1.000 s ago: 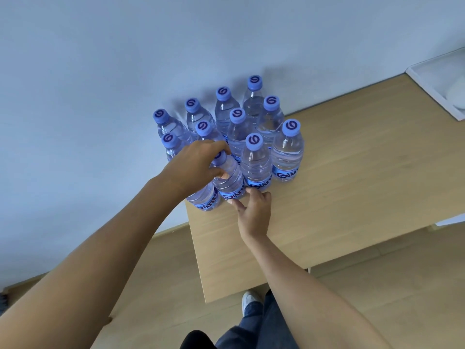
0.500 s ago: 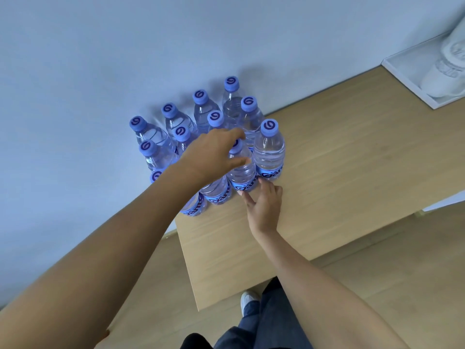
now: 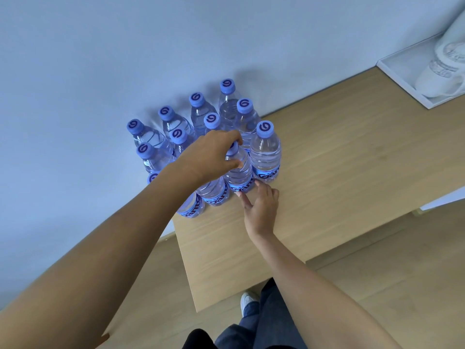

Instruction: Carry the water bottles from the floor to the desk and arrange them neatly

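On the desk (image 3: pixel 339 177), front-row bottle (image 3: pixel 239 170) neck-gripped under left hand (image 3: pixel 211 154), straight-fingered right hand (image 3: pixel 261 210) against its base.

The water bottles (image 3: pixel 265 149) stood upright in close rows on the far left corner of the surface (image 3: pixel 352 172), against the wall (image 3: pixel 100 59). A tray (image 3: pixel 392 74) lay at the far right, well apart from them.

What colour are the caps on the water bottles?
Light purple-blue with a dark swirl logo, as on the bottle cap in the head view.
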`<state>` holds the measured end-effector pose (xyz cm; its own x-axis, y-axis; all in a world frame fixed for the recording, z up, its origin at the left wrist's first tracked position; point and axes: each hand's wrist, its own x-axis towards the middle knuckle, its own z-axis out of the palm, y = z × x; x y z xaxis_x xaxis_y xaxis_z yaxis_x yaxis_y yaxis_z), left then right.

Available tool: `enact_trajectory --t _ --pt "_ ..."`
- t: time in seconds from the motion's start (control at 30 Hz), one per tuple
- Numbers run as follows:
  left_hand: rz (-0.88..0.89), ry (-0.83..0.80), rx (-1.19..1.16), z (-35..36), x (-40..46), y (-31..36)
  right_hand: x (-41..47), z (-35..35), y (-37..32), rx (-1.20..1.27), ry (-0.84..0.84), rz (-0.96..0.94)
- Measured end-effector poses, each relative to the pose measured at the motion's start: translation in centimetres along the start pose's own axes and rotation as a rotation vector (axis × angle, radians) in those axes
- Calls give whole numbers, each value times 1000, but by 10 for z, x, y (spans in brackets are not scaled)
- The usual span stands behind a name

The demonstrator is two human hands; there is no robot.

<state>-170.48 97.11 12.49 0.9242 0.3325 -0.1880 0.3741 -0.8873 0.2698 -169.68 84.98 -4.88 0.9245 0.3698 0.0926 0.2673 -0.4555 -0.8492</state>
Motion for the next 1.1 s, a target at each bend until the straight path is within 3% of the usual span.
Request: enact_trajectory --t 0.23,0.43,1.1 --pt "-29 111 -10 -2 20 38 29 -31 20 53 -48 154" --pt "-43 41 8 -1 37 50 60 -42 22 83 -211 85" --pt "-23 60 3 2 30 41 74 -57 24 29 -378 35"
